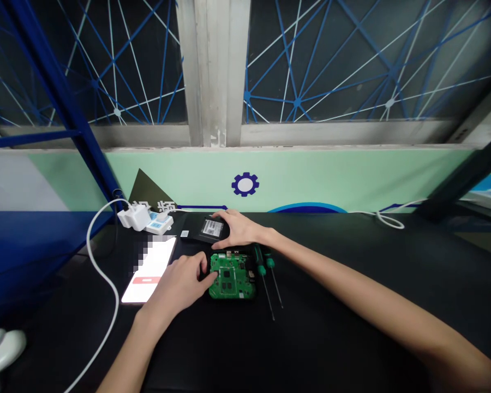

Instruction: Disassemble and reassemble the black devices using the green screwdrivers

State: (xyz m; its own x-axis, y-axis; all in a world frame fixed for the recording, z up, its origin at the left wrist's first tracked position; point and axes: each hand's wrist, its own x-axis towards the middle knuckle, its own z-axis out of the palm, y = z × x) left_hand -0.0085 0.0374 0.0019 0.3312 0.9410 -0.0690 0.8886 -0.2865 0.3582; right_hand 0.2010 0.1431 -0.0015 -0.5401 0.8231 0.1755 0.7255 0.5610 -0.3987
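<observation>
A green circuit board lies on the black table, and my left hand is closed at its left edge, thumb on the board. Behind the board, my right hand has its thumb and fingers wrapped round the right end of a black case with white labels. Two screwdrivers with green and black handles lie side by side right of the board: the left screwdriver and the right screwdriver, tips toward me.
A lit tablet or phone lies left of my left hand. Behind it is a white power strip with a plugged adapter. A white cable curves down the left side. A white object stands at lower left.
</observation>
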